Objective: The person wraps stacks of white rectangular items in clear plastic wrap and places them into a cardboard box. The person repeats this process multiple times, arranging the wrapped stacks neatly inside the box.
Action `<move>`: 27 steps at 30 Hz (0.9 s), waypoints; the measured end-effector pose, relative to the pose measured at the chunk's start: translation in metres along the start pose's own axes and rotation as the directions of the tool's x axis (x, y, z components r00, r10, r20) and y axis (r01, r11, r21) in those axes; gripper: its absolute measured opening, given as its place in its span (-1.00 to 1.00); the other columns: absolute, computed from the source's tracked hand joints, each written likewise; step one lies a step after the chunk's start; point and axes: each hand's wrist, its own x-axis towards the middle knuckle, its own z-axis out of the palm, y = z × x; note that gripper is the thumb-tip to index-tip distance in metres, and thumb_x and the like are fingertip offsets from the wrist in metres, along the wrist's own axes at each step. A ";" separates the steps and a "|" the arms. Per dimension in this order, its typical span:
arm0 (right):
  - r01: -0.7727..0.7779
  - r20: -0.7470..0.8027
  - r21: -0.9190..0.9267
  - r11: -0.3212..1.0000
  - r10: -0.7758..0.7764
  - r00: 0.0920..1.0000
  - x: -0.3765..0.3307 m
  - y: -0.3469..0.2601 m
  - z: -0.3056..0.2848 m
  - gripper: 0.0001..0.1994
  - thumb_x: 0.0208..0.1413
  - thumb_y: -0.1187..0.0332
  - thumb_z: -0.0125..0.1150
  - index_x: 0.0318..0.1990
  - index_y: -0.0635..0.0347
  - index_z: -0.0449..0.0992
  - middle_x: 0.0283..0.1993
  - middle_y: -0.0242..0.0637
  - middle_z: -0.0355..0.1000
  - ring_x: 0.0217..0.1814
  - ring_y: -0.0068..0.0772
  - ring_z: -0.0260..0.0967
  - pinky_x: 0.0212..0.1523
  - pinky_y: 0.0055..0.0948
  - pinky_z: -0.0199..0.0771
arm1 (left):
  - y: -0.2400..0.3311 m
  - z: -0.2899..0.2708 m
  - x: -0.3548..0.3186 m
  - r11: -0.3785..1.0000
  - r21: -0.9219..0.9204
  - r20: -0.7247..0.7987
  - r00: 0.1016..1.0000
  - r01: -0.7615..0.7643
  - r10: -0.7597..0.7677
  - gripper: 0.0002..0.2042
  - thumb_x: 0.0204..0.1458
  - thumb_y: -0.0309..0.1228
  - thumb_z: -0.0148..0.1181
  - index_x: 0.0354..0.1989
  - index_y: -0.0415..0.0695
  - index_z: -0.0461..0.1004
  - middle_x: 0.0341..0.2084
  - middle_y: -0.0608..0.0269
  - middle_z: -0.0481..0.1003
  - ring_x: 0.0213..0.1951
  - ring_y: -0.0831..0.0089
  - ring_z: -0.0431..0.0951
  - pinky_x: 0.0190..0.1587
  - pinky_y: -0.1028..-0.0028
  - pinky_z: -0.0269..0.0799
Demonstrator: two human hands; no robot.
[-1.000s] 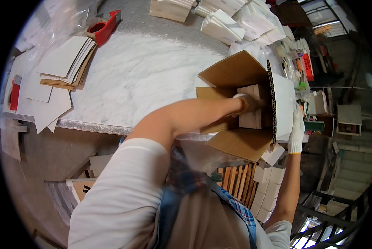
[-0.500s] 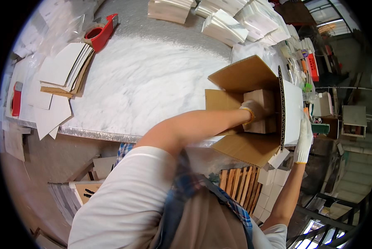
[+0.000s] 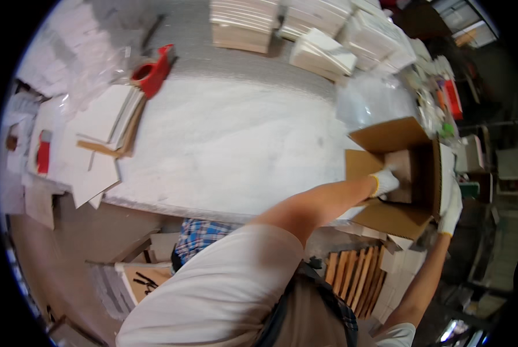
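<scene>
- An open carton [image 3: 394, 173] is seen lying on its side at the right edge of the worktop [image 3: 230, 144], its flaps spread out.
- The gloved left hand [image 3: 384, 182] is reached into the carton's mouth and pressed against a small box [image 3: 406, 176] inside; whether the fingers are closed on it cannot be told.
- The gloved right hand [image 3: 450, 211] is laid flat against the carton's outer right side, fingers spread, nothing held in it.
- A red tape gun [image 3: 153, 71] is seen near the far left of the worktop, just beside a pile of flat sheets [image 3: 106, 118] at the left edge.
- Stacks of white packs [image 3: 322, 52] are lined along the far edge.
</scene>
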 end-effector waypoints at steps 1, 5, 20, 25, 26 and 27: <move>-0.069 -0.025 0.061 0.996 0.070 0.997 0.003 0.022 -0.007 -0.51 0.47 0.17 -0.02 0.34 0.36 0.43 0.35 -0.24 0.41 0.38 -0.36 0.30 0.45 -0.38 0.14 | 0.012 -0.002 -0.039 0.998 0.053 -0.067 0.997 -0.040 0.044 -0.40 0.15 -0.24 0.25 0.32 -0.26 0.31 -0.07 -0.11 0.57 -0.29 0.19 0.62 -0.39 0.29 0.58; 0.001 -0.317 0.276 0.961 0.090 0.944 -0.054 -0.026 0.057 -0.42 0.50 0.10 -0.10 0.48 0.33 0.20 0.49 -0.27 0.22 0.48 -0.31 0.17 0.50 -0.33 0.07 | 0.032 -0.064 -0.130 0.995 -0.102 -0.141 0.990 -0.002 -0.013 -0.50 0.19 -0.11 0.27 0.07 -0.31 0.40 -0.32 0.07 0.52 -0.42 0.33 0.58 -0.44 0.33 0.53; -0.351 -0.120 -0.575 0.739 0.348 0.930 -0.406 0.199 0.129 -0.43 0.41 -0.04 -0.03 0.32 0.24 0.41 0.35 0.15 0.36 0.39 0.18 0.28 0.36 -0.08 0.34 | 0.247 -0.384 -0.528 0.304 0.593 -0.278 -0.164 0.746 0.946 -0.32 -0.08 -0.07 0.46 0.23 -0.03 0.38 0.02 0.02 0.45 0.08 0.02 0.43 0.08 0.07 0.43; 0.071 0.483 -0.654 0.753 0.343 0.806 -0.434 0.313 0.158 -0.42 0.38 -0.04 0.02 0.35 0.19 0.38 0.37 0.10 0.36 0.41 0.11 0.29 0.38 -0.13 0.33 | 0.305 -0.425 -0.562 0.275 0.381 -0.472 -0.070 0.883 0.879 -0.25 -0.17 -0.03 0.49 0.29 0.14 0.39 0.17 0.10 0.39 0.21 0.00 0.33 0.18 0.06 0.37; 0.238 0.602 -0.620 0.748 0.258 0.756 -0.435 0.327 0.164 -0.42 0.38 -0.04 0.03 0.36 0.19 0.38 0.37 0.09 0.36 0.41 0.10 0.29 0.39 -0.15 0.32 | 0.308 -0.426 -0.561 0.265 0.357 -0.472 -0.072 0.896 0.879 -0.35 -0.13 -0.06 0.47 0.22 0.22 0.45 0.11 0.12 0.42 0.19 0.04 0.35 0.16 0.08 0.39; 0.514 0.757 -0.517 0.685 0.085 0.648 -0.432 0.351 0.167 -0.41 0.37 -0.04 0.05 0.36 0.18 0.37 0.37 0.09 0.36 0.41 0.08 0.30 0.39 -0.16 0.32 | 0.301 -0.439 -0.569 0.226 0.371 -0.431 -0.049 0.901 0.901 -0.40 -0.11 -0.07 0.46 0.19 0.22 0.48 0.09 0.14 0.43 0.18 0.05 0.36 0.15 0.08 0.39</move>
